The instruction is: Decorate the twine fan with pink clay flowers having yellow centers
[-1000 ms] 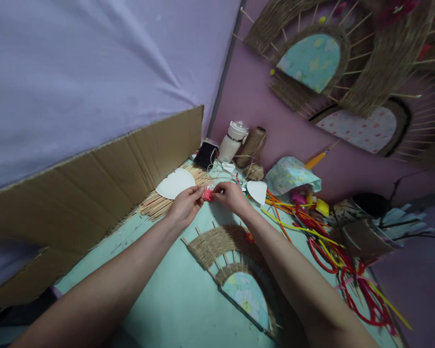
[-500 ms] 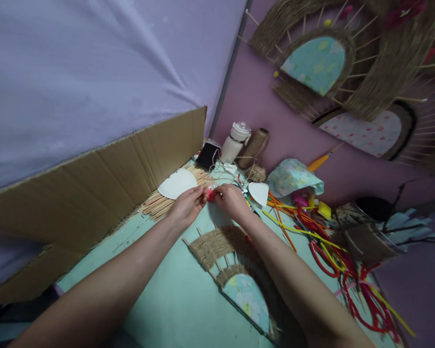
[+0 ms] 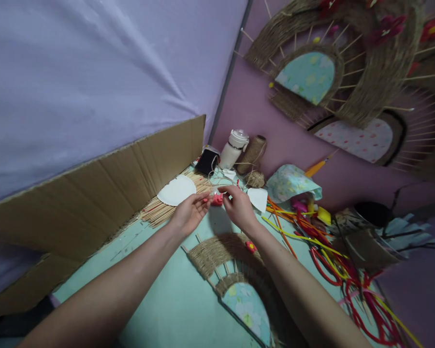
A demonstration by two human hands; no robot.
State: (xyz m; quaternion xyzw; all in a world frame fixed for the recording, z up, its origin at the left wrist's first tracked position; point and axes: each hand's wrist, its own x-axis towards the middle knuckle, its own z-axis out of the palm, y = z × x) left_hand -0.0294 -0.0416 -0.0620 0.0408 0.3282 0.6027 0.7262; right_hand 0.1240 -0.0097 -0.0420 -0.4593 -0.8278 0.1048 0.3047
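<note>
Above the table, a small clear packet with soft red stuff inside point(image 3: 216, 199) is between my two hands. My left hand point(image 3: 191, 212) pinches at its left side, with a bit of red at the fingertips. At its right side, my right hand point(image 3: 238, 207) has thumb and finger pinched on the packet. Under my right forearm lies a half-round woven twine piece point(image 3: 210, 255) on thin sticks, partly hidden by the arm. It has a floral fabric centre point(image 3: 244, 307) and a small red flower with a yellow middle point(image 3: 251, 246).
Thin sticks point(image 3: 155, 212) and a white paper half-round point(image 3: 177, 190) lie by the cardboard panel point(image 3: 130, 166). A white bottle point(image 3: 234, 149), twine cone point(image 3: 253, 153) and twine ball point(image 3: 255, 179) stand behind. Pipe cleaners and red scissors point(image 3: 324, 266) crowd the right.
My hands have drawn slightly apart and the red packet shows more plainly between them. The red flower on the woven piece has come more into view. The camera view has shifted slightly.
</note>
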